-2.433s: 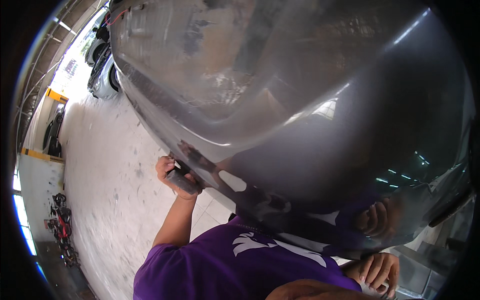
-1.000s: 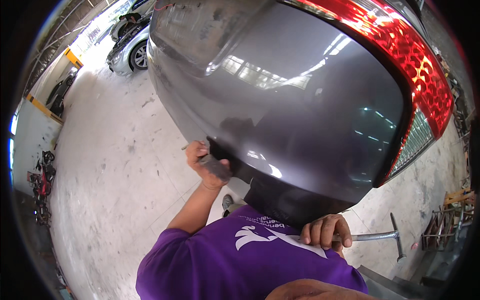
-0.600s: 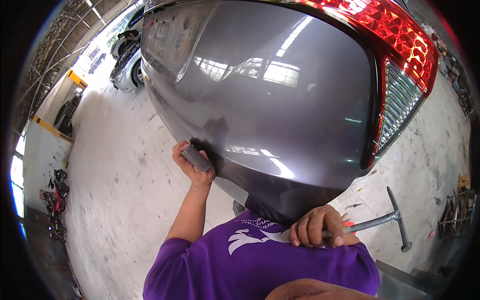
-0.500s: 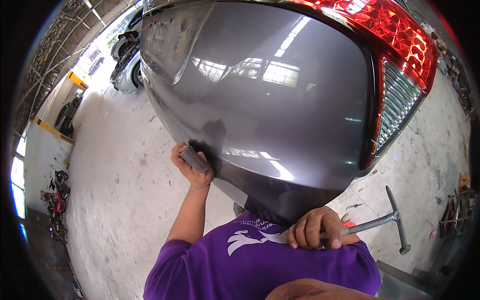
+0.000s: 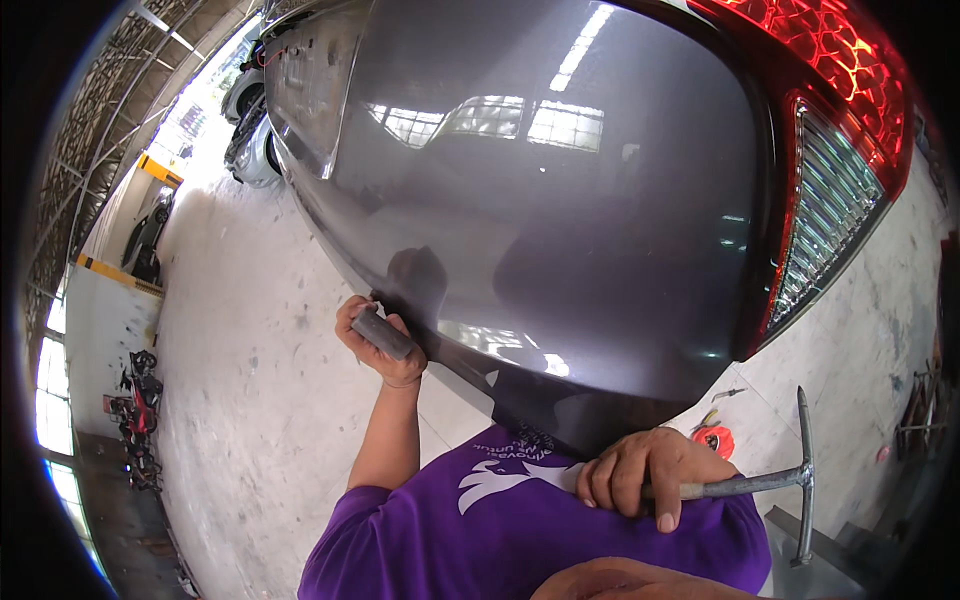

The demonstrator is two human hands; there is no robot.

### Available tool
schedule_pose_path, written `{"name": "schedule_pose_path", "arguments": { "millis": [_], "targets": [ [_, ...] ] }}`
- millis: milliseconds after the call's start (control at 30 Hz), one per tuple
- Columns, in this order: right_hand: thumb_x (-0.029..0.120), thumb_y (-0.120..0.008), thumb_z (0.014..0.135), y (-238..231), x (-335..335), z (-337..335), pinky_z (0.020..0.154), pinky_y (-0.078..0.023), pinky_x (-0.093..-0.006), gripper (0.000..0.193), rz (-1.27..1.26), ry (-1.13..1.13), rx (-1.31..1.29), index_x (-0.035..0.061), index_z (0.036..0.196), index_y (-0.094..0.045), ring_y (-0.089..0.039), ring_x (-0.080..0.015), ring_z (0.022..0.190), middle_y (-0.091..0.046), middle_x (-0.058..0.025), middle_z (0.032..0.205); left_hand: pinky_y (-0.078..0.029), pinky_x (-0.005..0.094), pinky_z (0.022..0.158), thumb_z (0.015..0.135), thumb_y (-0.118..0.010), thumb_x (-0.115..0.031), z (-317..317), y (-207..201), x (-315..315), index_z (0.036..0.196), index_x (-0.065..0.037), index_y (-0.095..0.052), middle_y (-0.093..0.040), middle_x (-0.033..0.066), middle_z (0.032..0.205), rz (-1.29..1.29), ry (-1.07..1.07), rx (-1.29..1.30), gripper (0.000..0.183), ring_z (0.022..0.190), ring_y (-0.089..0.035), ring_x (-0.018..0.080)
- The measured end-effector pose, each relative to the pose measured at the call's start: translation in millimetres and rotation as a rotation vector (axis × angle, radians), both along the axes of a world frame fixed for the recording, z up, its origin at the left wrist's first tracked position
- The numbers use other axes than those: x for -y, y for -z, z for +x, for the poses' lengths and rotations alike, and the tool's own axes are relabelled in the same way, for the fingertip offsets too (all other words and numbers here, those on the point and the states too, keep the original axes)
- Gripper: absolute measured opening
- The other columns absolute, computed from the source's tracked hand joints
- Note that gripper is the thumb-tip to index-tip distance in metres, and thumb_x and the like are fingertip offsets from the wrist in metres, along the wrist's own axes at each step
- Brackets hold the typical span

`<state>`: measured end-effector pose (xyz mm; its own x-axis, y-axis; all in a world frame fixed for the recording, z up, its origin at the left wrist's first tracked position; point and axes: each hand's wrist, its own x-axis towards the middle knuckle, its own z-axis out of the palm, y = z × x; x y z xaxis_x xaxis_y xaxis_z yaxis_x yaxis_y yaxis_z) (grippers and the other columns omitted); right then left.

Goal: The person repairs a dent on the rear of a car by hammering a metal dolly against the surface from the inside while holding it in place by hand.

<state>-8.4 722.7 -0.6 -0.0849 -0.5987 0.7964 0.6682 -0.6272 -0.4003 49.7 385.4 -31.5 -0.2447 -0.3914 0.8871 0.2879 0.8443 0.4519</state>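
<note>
A dark grey, bar-shaped block (image 5: 383, 334) is gripped in my left hand (image 5: 402, 367), up against the lower edge of a glossy grey car body panel (image 5: 600, 230). Whatever my left fingertips touch behind that edge is hidden. My right hand (image 5: 640, 472) is wrapped round the handle of a body hammer (image 5: 806, 476), close to the panel's bottom edge and in front of my purple shirt. The hammer's long, thin metal head points out to the right, apart from the panel.
A red and clear tail light (image 5: 830, 210) borders the panel on the right. Below it, a red object (image 5: 714, 440) and small tools lie on the pale floor (image 5: 250, 350). Another car (image 5: 255, 150) stands at the far left, and red-and-black machinery (image 5: 138, 415) is along the left wall.
The panel and tail light appear larger and shifted in view. My right hand sits slightly lower, and the hammer head has turned more upright. My left hand keeps its hold on the block.
</note>
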Motion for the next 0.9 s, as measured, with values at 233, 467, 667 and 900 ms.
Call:
{"name": "schedule_pose_path", "arguments": {
  "millis": [233, 467, 667, 900],
  "targets": [
    [0.074, -0.066, 0.080, 3.5, 3.1, -6.8, 0.082, -0.037, -0.0458, 0.071, -0.079, -0.006, -0.035, 0.0152, 0.119, -0.072, -0.054, -0.0272, 0.074, -0.056, -0.0110, 0.082, -0.041, 0.0392, 0.095, 0.097, -0.066, -0.031, -3.8, -1.6, -4.1, 0.121, -0.002, -0.045, -0.049, 0.0104, 0.107, 0.011, -0.009, 0.002, 0.043, 0.097, -0.046, 0.0197],
    [0.052, -0.061, 0.097, 2.8, 9.2, -9.4, 0.080, -0.036, -0.0449, 0.043, -0.072, -0.012, -0.054, 0.0143, 0.115, -0.074, -0.053, -0.0275, 0.076, -0.058, -0.0110, 0.083, -0.041, 0.0387, 0.093, 0.094, -0.068, -0.027, -1.3, -1.0, -0.7, 0.121, -0.003, -0.045, -0.050, 0.0114, 0.110, 0.010, 0.015, -0.007, 0.043, 0.098, -0.047, 0.0202],
    [0.062, -0.072, 0.082, 10.6, 1.6, 2.6, 0.079, -0.035, -0.0454, 0.051, 0.001, 0.031, -0.043, 0.0175, 0.109, -0.076, -0.053, -0.0271, 0.076, -0.056, -0.0092, 0.080, -0.041, 0.0363, 0.091, 0.089, -0.069, -0.018, 1.5, 4.8, -2.0, 0.122, -0.004, -0.046, -0.050, 0.0118, 0.112, 0.035, 0.003, -0.005, 0.042, 0.098, -0.049, 0.0203],
    [0.070, -0.075, 0.075, 19.6, 9.1, -7.5, 0.082, -0.037, -0.0463, 0.060, -0.048, 0.011, -0.104, 0.0199, 0.108, -0.075, -0.055, -0.0268, 0.077, -0.056, -0.0087, 0.080, -0.041, 0.0334, 0.090, 0.087, -0.070, -0.010, -3.0, 3.6, 0.5, 0.121, -0.005, -0.046, -0.049, 0.0112, 0.113, 0.102, 0.043, -0.005, 0.043, 0.097, -0.048, 0.0195]
  ]
}}
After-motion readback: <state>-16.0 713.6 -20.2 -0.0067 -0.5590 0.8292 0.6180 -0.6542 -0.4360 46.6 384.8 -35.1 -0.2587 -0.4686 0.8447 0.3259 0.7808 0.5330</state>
